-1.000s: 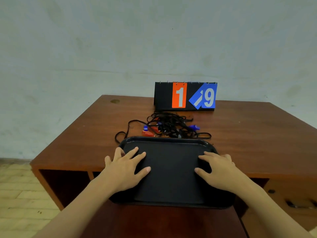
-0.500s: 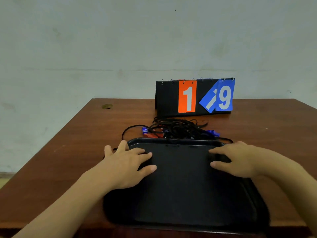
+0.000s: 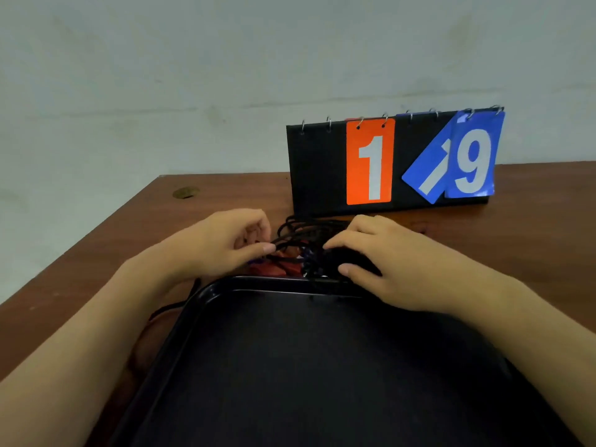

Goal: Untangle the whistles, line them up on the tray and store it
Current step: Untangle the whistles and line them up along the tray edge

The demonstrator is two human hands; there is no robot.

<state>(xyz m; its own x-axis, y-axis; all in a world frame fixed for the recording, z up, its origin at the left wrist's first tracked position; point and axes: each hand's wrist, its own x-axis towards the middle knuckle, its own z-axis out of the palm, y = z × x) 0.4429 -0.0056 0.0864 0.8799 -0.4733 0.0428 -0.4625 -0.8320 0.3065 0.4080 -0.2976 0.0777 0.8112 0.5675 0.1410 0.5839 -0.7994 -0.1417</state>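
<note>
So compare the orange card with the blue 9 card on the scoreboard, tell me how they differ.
The orange card shows a white 1, while the blue 9 card shows a white 9. The orange card hangs alone toward the middle of the black scoreboard; the blue 9 card hangs at its right end, overlapping another blue card that sits tilted. Both hang from metal rings along the top edge and face the person.

Plain room, maybe office: brown wooden desk (image 3: 96, 240) lower frame, bare pale plastered wall (image 3: 161, 75) above, flip scoreboard (image 3: 392, 161) right.
</note>
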